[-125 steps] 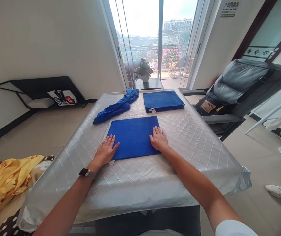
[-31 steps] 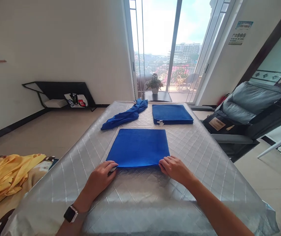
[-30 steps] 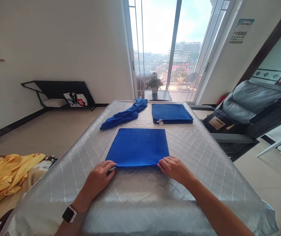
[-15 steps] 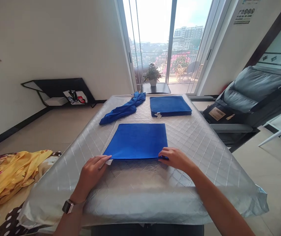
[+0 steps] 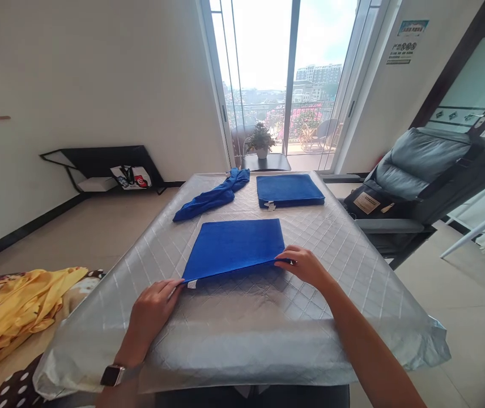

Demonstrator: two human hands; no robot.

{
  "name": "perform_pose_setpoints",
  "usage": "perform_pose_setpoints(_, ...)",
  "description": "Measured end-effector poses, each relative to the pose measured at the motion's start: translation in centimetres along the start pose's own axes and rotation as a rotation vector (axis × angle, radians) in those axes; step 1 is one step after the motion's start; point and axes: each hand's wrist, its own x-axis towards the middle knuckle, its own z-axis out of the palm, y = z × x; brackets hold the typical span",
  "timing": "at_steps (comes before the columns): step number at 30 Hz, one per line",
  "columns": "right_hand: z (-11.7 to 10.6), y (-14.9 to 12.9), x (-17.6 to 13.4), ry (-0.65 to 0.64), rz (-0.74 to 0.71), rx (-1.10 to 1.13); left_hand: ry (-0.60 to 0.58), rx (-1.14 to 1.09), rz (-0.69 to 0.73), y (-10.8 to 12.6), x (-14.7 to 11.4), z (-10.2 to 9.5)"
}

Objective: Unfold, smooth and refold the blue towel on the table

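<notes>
A flat, squarish blue cloth (image 5: pixel 236 246), smooth and apparently folded, lies on the silver quilted tablecloth (image 5: pixel 242 334). My left hand (image 5: pixel 153 309) pinches its near left corner, beside a small white label (image 5: pixel 192 284). Its near right corner is gripped by my right hand (image 5: pixel 304 266), fingers closed and slightly raised, so the near edge slants up to the right. Farther back on the right sits a neat stack of folded blue cloths (image 5: pixel 290 190) with white tags on its front edge. A crumpled blue cloth (image 5: pixel 212 195) lies at the back left.
A grey recliner (image 5: pixel 421 170) with a black bag (image 5: pixel 370 203) stands right of the table. Yellow fabric (image 5: pixel 25 311) is heaped at the lower left. Beyond the table, a potted plant (image 5: pixel 262 141) rests on a chair before the glass door.
My right hand has lifted the cloth's near right corner a little. My left hand has shifted slightly left and down with its corner. The view has also moved somewhat.
</notes>
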Motion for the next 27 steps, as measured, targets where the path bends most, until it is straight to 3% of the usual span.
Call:
perform_pose_setpoints(12, -0.7, -0.8, -1.1, 0.059, 0.026, -0.042, 0.060, 0.050, -0.031, 1.3, -1.0, -1.2)
perform_pose_setpoints(16, -1.0, -1.7, -2.5, 0.115, 0.001, -0.065, 0.071, 0.068, 0.005, 1.6, -1.3, -2.4)
perform_pose_setpoints(21, -2.5, -3.9, -5.3, 0.185, -0.072, -0.192, 0.134, 0.065, 0.104, 2.2, -0.9, -5.8)
perform_pose_setpoints(27, -7.8, -7.4, -7.5, 0.331, -0.228, -0.307, 0.244, 0.167, 0.218, 5.2, 1.4, -11.9)
